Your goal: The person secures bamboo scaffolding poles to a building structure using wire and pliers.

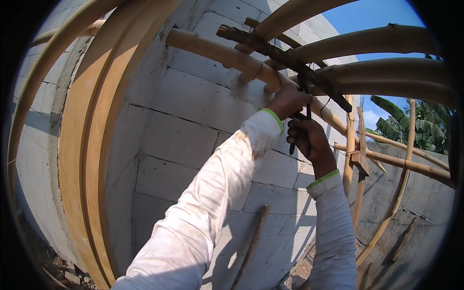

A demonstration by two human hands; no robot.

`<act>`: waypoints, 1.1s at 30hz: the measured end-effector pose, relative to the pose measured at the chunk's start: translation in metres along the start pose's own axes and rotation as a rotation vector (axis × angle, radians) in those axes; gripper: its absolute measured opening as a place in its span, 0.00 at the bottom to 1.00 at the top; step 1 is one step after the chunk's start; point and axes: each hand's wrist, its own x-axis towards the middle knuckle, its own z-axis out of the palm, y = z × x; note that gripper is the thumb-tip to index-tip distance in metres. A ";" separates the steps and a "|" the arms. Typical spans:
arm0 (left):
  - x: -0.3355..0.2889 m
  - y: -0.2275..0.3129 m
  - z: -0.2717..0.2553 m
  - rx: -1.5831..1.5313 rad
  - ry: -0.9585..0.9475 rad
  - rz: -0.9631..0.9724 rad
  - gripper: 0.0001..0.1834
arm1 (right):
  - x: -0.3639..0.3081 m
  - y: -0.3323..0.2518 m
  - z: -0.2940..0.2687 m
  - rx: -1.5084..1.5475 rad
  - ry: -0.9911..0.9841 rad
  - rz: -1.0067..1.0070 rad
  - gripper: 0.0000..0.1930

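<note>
My left hand (289, 100) is raised against a horizontal bamboo pole (227, 55), its fingers bent close beside a dark tool; what they pinch is hidden. Just below, my right hand (311, 139) is closed around the two dark handles of what look like pincers (292, 147). Their head points up at the joint where the pole passes under a rough dark wooden strip (285, 54). Thin dark wire (325, 107) loops around the pole to the right of my hands. Both arms wear dirty white sleeves with green cuffs.
Thick bamboo poles (382, 41) run overhead at upper right. A wooden door or window frame (92, 145) stands at left, beside a pale block wall (179, 130). More bamboo scaffolding (411, 166) crosses before a grey wall at right. A stick (251, 241) leans low against the blocks.
</note>
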 end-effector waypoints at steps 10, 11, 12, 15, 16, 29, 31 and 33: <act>0.007 -0.007 0.005 -0.260 -0.104 -0.174 0.20 | 0.001 -0.002 -0.011 -0.138 0.033 0.011 0.14; 0.005 -0.010 0.003 -0.260 -0.098 -0.181 0.20 | 0.003 0.001 -0.012 -0.133 0.030 0.019 0.14; 0.004 -0.013 0.002 -0.234 -0.072 -0.145 0.19 | 0.005 0.003 -0.014 -0.121 0.007 0.022 0.15; 0.000 -0.011 0.021 -0.287 -0.014 -0.046 0.16 | -0.006 -0.009 -0.029 -0.138 -0.015 0.026 0.16; 0.002 -0.012 0.028 -0.349 0.039 0.015 0.15 | -0.009 -0.015 -0.030 -0.156 -0.040 0.029 0.17; 0.036 -0.028 0.075 -0.258 0.441 0.303 0.19 | -0.017 -0.021 0.012 -2.383 0.999 -0.616 0.33; 0.018 -0.011 0.071 -0.235 0.177 0.032 0.19 | -0.023 -0.032 -0.011 -2.468 1.013 -0.633 0.28; 0.013 -0.008 0.050 -0.196 0.087 -0.021 0.19 | -0.019 -0.036 -0.015 -2.481 0.936 -0.606 0.27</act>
